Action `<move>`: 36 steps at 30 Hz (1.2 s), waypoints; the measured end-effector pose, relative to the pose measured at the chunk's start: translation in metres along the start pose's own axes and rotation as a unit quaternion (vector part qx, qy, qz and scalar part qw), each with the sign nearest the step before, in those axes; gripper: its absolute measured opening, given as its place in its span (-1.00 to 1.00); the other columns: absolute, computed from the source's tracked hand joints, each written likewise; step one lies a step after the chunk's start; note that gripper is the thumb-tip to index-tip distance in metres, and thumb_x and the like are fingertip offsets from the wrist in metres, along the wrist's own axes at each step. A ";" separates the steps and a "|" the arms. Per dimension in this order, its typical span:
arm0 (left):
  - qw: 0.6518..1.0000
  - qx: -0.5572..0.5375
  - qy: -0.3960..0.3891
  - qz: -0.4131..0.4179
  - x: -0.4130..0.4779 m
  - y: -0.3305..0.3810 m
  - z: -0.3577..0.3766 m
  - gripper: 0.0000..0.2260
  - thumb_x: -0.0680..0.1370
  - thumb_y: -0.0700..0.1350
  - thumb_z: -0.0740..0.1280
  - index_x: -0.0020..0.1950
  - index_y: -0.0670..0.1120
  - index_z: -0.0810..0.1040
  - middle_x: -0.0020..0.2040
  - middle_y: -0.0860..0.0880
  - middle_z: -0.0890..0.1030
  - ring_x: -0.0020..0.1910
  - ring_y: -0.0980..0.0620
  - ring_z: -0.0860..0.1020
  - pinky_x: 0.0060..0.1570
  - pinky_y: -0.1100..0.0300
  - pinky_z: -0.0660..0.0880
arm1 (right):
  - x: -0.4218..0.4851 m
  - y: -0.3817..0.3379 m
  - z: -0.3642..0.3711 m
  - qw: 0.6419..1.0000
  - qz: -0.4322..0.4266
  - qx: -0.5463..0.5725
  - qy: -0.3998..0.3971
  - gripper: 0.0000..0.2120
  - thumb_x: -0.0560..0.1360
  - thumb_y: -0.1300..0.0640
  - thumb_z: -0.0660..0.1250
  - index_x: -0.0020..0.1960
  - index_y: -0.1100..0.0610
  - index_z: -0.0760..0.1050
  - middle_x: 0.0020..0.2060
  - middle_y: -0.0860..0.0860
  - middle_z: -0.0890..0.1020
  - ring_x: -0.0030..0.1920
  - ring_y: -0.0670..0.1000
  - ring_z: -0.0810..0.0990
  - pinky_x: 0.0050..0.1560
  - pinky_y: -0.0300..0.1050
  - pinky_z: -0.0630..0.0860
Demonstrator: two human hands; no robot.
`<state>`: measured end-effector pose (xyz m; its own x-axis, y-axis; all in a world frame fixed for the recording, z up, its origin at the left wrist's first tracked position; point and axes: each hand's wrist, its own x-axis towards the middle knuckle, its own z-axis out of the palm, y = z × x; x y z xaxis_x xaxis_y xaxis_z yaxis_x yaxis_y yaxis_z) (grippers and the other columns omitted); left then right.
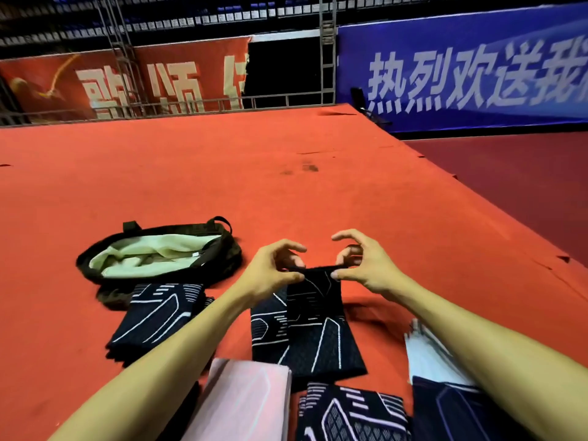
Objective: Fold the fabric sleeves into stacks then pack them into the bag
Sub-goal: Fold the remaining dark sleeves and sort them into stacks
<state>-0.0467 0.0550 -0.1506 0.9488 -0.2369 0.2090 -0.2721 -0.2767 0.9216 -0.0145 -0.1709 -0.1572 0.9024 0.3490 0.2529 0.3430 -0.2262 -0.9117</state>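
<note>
Currently, in the head view, a black sleeve (318, 332) is pinched at its top edge by the left hand (270, 269) and right hand (362, 265). A folded stack (149, 319) lies at 9 o'clock beside the open bag (227, 249). Unfolded sleeves (350, 415) wait at 6 o'clock, and packing seems not yet begun.

Both bare arms reach forward from the bottom corners and come close together in the middle. The left hand (272, 270) pinches one top corner of a black sleeve (315, 303) with its thumb and curled fingers, and the right hand (361, 265) pinches the other corner the same way. The right hand's top finger is bent high above the rest, and the two thumb tips point at each other, near but apart.
</note>
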 end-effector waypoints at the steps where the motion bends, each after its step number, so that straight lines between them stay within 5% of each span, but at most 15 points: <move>1: 1.000 0.020 -0.018 0.012 -0.010 0.004 0.000 -0.60 0.37 -0.49 0.43 0.09 -0.13 0.53 -0.21 -0.01 0.59 -0.25 0.16 0.54 -0.14 0.31 0.49 | -0.011 -0.006 0.000 0.999 -0.016 -0.023 -0.021 -0.39 0.25 0.48 0.52 0.15 0.05 0.42 -0.36 0.02 0.57 -0.33 -0.08 0.53 -0.19 -0.17 0.51; 8: 0.950 0.246 -0.180 0.074 -0.061 0.004 0.022 -0.70 0.36 -0.31 0.47 0.06 -0.12 0.56 -0.18 0.11 0.63 -0.22 0.31 0.53 -0.10 0.33 0.47 | -0.078 0.004 0.003 0.978 -0.031 -0.149 -0.142 -0.37 0.22 0.32 0.53 0.17 -0.08 0.41 -0.34 -0.07 0.59 -0.29 -0.12 0.54 -0.14 -0.21 0.49; 12: 0.892 0.366 -0.254 0.074 -0.069 0.000 0.033 -0.67 0.42 -0.17 0.46 0.17 -0.06 0.55 -0.02 0.02 0.66 -0.11 0.17 0.55 -0.08 0.35 0.41 | -0.087 0.016 0.009 0.954 -0.005 -0.220 -0.204 -0.32 0.23 0.24 0.56 0.16 -0.24 0.34 -0.31 -0.10 0.60 -0.26 -0.15 0.55 -0.13 -0.22 0.48; 14: 0.907 0.322 -0.269 0.042 -0.070 -0.002 0.033 -0.72 0.47 -0.15 0.44 0.16 -0.08 0.56 -0.04 0.01 0.66 -0.10 0.13 0.58 -0.04 0.34 0.44 | -0.089 0.017 0.011 0.954 0.015 -0.206 -0.217 -0.37 0.27 0.20 0.55 0.20 -0.19 0.37 -0.29 -0.07 0.63 -0.25 -0.15 0.57 -0.12 -0.21 0.51; 17: 0.968 0.205 -0.142 -0.001 -0.063 -0.006 0.032 -0.87 0.52 -0.19 0.38 0.06 -0.10 0.58 -0.10 -0.04 0.66 -0.14 0.09 0.60 0.00 0.19 0.53 | -0.079 0.020 0.010 0.982 0.034 -0.155 -0.100 -0.57 0.36 0.25 0.49 0.11 -0.07 0.45 -0.34 0.00 0.63 -0.36 -0.14 0.53 -0.17 -0.12 0.55; 20: 0.944 0.327 -0.006 -0.049 -0.045 -0.022 0.032 -0.81 0.53 -0.11 0.35 0.13 -0.10 0.56 0.02 -0.07 0.64 -0.01 -0.02 0.59 0.03 0.18 0.44 | -0.062 0.029 0.008 0.983 0.062 -0.171 0.012 -0.63 0.40 0.22 0.46 0.06 -0.10 0.42 -0.29 -0.02 0.63 -0.31 -0.11 0.54 0.00 0.00 0.56; 24: 0.900 0.418 -0.045 -0.116 -0.036 -0.043 0.044 -0.76 0.54 -0.03 0.34 0.05 -0.19 0.60 0.06 -0.16 0.64 0.07 -0.11 0.57 0.02 0.14 0.41 | -0.053 0.045 0.021 0.971 0.120 -0.201 -0.040 -0.53 0.46 0.05 0.43 0.30 -0.05 0.33 -0.12 -0.05 0.59 -0.06 -0.02 0.58 0.08 -0.16 0.47; 27: 0.916 0.382 -0.027 -0.123 -0.038 -0.049 0.044 -0.75 0.46 -0.05 0.44 0.05 -0.16 0.55 0.05 -0.09 0.62 0.04 -0.06 0.56 -0.01 0.20 0.39 | -0.052 0.052 0.031 0.966 0.125 -0.220 -0.053 -0.48 0.41 0.06 0.47 0.28 -0.09 0.32 -0.16 -0.09 0.57 -0.06 0.02 0.57 0.11 -0.10 0.48; 31: 0.958 0.266 -0.041 -0.100 -0.040 -0.048 0.041 -0.73 0.40 -0.21 0.49 -0.14 -0.01 0.40 -0.20 0.05 0.49 -0.24 0.13 0.42 -0.22 0.28 0.33 | -0.052 0.051 0.031 0.974 0.131 -0.181 -0.031 -0.38 0.28 0.18 0.57 0.13 -0.18 0.29 -0.23 -0.07 0.49 -0.26 -0.04 0.45 -0.08 -0.04 0.48; 36: 0.980 0.191 -0.028 -0.049 -0.046 -0.046 0.040 -0.65 0.37 -0.28 0.46 -0.08 0.04 0.36 -0.08 0.03 0.49 -0.08 0.10 0.44 0.00 0.24 0.39 | -0.061 0.041 0.029 0.991 0.049 -0.123 -0.030 -0.38 0.33 0.35 0.46 0.13 -0.24 0.34 -0.06 -0.04 0.45 -0.32 -0.08 0.41 -0.26 -0.24 0.43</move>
<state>-0.0843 0.0418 -0.2161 0.9661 -0.2391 0.0972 -0.2300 -0.6267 0.7445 -0.0629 -0.1745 -0.2192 0.9197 0.3662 0.1416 0.3153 -0.4739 -0.8222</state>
